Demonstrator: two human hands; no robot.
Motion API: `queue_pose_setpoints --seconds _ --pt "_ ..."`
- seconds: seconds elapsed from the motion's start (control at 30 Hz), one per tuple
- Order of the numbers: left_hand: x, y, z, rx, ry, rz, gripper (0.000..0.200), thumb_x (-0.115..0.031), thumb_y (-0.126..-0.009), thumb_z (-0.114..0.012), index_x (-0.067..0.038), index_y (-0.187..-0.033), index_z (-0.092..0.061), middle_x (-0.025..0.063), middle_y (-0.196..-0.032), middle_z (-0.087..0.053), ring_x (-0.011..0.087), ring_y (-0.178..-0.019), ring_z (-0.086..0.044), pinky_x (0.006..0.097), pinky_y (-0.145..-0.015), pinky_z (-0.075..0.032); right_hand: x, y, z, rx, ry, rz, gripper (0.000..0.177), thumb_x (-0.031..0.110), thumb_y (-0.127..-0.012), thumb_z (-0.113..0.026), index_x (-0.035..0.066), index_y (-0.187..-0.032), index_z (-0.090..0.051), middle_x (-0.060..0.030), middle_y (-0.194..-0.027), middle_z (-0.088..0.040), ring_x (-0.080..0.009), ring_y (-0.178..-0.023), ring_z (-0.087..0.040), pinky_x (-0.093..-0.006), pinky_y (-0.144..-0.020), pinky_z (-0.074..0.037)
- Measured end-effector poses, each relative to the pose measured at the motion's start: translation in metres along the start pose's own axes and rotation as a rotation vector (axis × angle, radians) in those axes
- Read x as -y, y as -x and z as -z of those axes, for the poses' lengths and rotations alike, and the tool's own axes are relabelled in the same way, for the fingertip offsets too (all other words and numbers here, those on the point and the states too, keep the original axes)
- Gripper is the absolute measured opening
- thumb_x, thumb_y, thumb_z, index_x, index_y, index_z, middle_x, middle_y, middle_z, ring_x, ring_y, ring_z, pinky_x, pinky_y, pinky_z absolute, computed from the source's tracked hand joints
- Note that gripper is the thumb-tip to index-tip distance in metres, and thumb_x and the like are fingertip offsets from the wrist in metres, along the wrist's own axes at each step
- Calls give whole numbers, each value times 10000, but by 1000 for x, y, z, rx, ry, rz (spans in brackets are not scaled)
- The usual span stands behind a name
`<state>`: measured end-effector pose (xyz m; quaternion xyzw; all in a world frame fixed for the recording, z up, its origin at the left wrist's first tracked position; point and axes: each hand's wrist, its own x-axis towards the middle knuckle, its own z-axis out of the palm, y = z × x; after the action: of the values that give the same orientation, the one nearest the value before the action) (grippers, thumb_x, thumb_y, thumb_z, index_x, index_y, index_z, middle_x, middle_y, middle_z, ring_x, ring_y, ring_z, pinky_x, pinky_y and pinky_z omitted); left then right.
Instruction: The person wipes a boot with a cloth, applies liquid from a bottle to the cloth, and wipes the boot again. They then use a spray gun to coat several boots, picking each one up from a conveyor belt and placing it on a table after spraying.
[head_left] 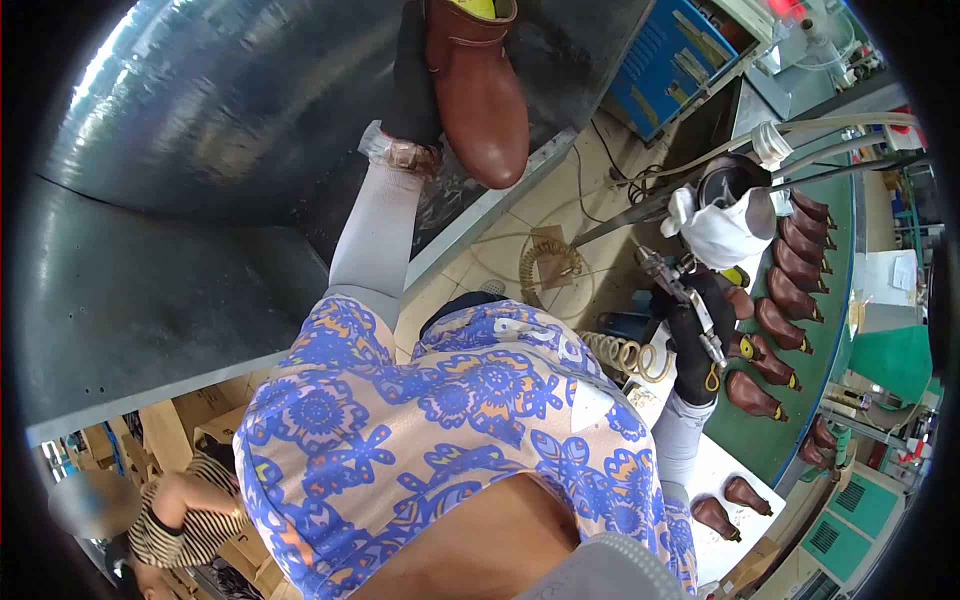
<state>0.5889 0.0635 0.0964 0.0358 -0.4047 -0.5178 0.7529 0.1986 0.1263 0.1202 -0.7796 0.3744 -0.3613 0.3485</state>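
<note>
A reddish-brown ankle boot [482, 110] with yellow inside its top hangs toe down over the metal booth at the top. My left hand [415, 85], in a black glove, is closed against the boot's left side, its wrist wrapped in stained tape. On the right, my right hand [695, 325], also black-gloved, is wrapped round a metal spray gun [685, 290]. The gun's nozzle end lies near a cup covered with white cloth [728, 228]. Part of my left hand is hidden in the dark.
Several brown shoes [790, 292] line a green conveyor [805, 410]; two more [714, 517] lie on a white board [712, 560]. A coiled hose [630, 355] hangs near my right arm. A blue cabinet [665, 65] stands above. Another person [185, 515] is at lower left.
</note>
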Motion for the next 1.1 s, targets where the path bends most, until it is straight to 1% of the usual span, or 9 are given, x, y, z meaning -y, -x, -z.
queue_pose_setpoints --seconds 0.07,0.2,0.33,0.43,0.63,0.73,0.83,0.87,1.1 --pt "-4 -3 -5 6 9 1 490 -391 -974 -409 -84 -1352 -363 100 -1295 -478 261 -1122 -520 403 -979 -428 -3 -2 -2 98 -49 178 347 146 -684 -711 43 -992 -588 -91 -886 -596 -238 -841 -584 -289 -712 -431" --pt "-12 -9 -17 -235 -224 -200 497 -437 -965 -411 -91 -1322 -404 83 -1249 -517 240 -1104 -533 396 -973 -431 -1 -12 -5 288 -93 137 279 130 -653 -734 36 -876 -595 -92 -768 -615 -273 -656 -596 -322 -618 -449" --pt "-17 -7 -23 -289 -261 -239 494 -438 -966 -407 -90 -1317 -410 82 -1240 -524 241 -1101 -535 396 -970 -433 5 -7 -4 147 -227 -50 388 71 -655 -720 5 -1015 -592 -158 -957 -634 -307 -858 -619 -347 -722 -465" --pt "-18 -9 -25 -315 -282 -255 491 -438 -966 -404 -90 -1313 -414 82 -1233 -529 241 -1098 -537 395 -968 -435 15 -15 -1 207 -87 152 544 133 -659 -719 -23 -1156 -561 -185 -1039 -624 -329 -957 -605 -372 -833 -450" --pt "-16 -13 -25 -367 -314 -290 487 -440 -968 -399 -90 -1305 -422 81 -1220 -540 241 -1093 -541 395 -963 -439 12 -3 -10 183 -96 17 263 186 -776 -646 -9 -939 -579 -83 -834 -612 -190 -740 -565 -310 -674 -427" --pt "-15 -20 -23 -302 -259 -253 505 -443 -968 -390 -85 -1324 -404 92 -1240 -532 251 -1090 -543 407 -965 -437 16 -3 -7 303 -149 -56 263 198 -753 -664 -13 -889 -591 -79 -814 -621 -184 -731 -572 -298 -700 -430" --pt "-10 -24 -22 -263 -231 -246 514 -448 -966 -389 -83 -1328 -400 94 -1242 -532 253 -1089 -544 410 -965 -436 23 -8 -10 106 -124 1 264 214 -744 -666 -11 -861 -595 -75 -786 -624 -185 -720 -579 -294 -698 -433" --pt "-9 -25 -22 -248 -221 -245 518 -450 -965 -388 -83 -1330 -399 95 -1242 -532 254 -1088 -544 411 -965 -436 17 -6 -11 50 -211 -15 289 63 -633 -705 -10 -881 -577 -95 -697 -591 -231 -588 -567 -304 -547 -420" --pt "8 -39 -22 -114 -109 -213 539 -462 -962 -385 -79 -1341 -389 99 -1245 -532 260 -1083 -546 418 -966 -434 20 4 -3 46 -90 -23 287 46 -626 -716 -8 -879 -592 -107 -730 -613 -226 -616 -579 -297 -572 -428"
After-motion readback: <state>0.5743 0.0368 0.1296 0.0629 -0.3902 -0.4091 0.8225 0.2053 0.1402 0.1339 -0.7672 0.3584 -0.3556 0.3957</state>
